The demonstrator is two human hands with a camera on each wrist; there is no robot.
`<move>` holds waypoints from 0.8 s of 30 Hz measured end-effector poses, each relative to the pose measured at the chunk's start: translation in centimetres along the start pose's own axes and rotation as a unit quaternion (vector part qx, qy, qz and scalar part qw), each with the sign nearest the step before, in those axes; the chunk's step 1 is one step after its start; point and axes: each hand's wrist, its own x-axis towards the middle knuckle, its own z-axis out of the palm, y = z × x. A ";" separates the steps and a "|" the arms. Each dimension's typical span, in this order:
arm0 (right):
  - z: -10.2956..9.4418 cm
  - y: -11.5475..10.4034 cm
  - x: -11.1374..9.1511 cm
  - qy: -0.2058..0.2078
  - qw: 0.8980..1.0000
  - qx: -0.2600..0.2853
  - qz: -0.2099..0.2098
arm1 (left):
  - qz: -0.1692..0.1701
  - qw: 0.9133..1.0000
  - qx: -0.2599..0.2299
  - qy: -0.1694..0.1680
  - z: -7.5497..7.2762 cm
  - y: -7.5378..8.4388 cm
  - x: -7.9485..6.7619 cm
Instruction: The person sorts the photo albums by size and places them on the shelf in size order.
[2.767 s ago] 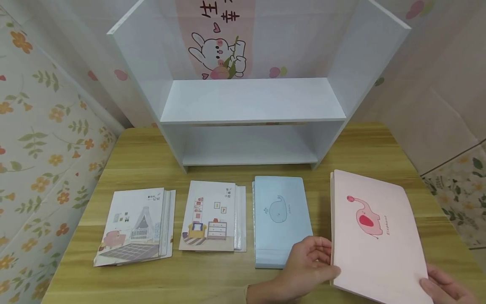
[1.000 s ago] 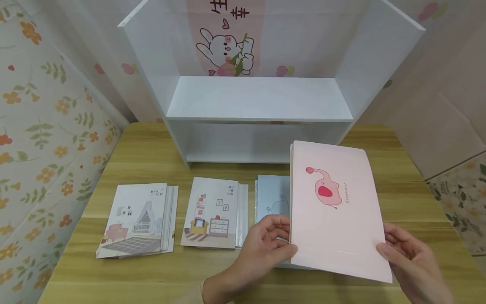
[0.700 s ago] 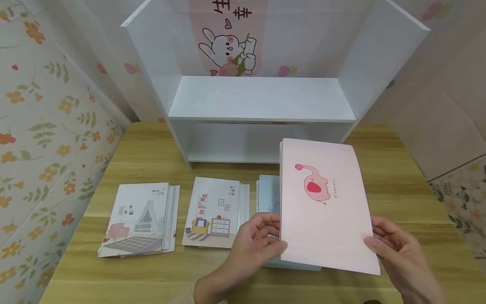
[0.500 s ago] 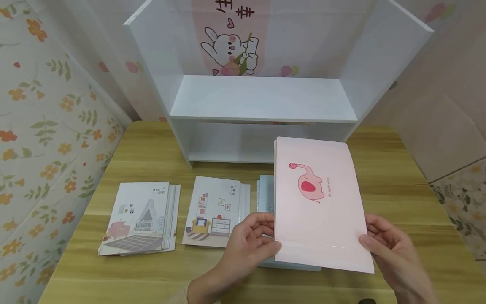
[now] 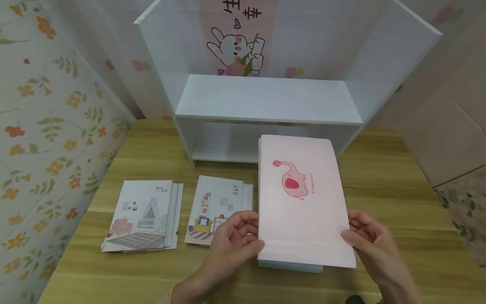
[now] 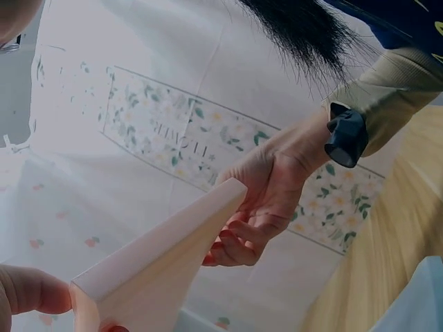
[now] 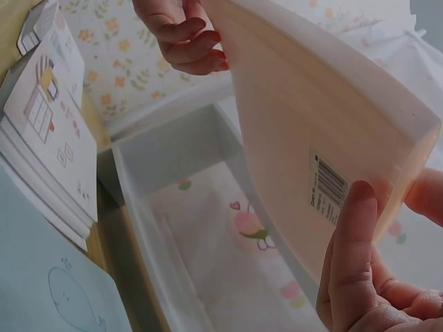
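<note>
Both hands hold a pink book (image 5: 300, 223) with an elephant drawing on its cover. My left hand (image 5: 231, 247) pinches its left edge near the bottom, thumb on the cover. On the opposite edge, my right hand (image 5: 373, 245) grips with the thumb on top and fingers beneath. A barcode label (image 7: 329, 183) shows on the book's underside in the right wrist view. Below it on the table lies a blue book (image 7: 59, 266) with a whale drawing; in the head view only its lower edge shows past the pink book.
A white shelf unit (image 5: 269, 99) stands behind the books. Left of the hands lie a stack of white booklets (image 5: 140, 219) with a tent picture and another stack (image 5: 220, 194) with an armchair picture. Floral cloth (image 5: 53, 143) borders the wooden table (image 5: 148, 278) on the left.
Both hands have carried the pink book from the right side of the table leftward, over the blue book, which it now mostly covers in the head view. The camera view has shifted slightly.
</note>
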 end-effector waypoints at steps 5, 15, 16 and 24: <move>0.9 0.4 0.9 -0.018 1.000 -0.003 0.001 | -0.001 1.000 0.012 0.014 -0.7 0.5 -0.6; 2.2 1.2 2.2 -0.009 1.000 -0.014 0.024 | 0.009 0.999 0.006 0.033 -2.0 0.7 -1.4; 2.3 1.3 2.3 -0.013 1.000 -0.013 0.024 | 0.012 0.999 0.004 0.036 -2.2 0.8 -1.6; 3.7 2.1 3.6 -0.031 0.999 -0.025 0.034 | 0.064 0.997 0.002 0.047 -3.4 0.9 -2.5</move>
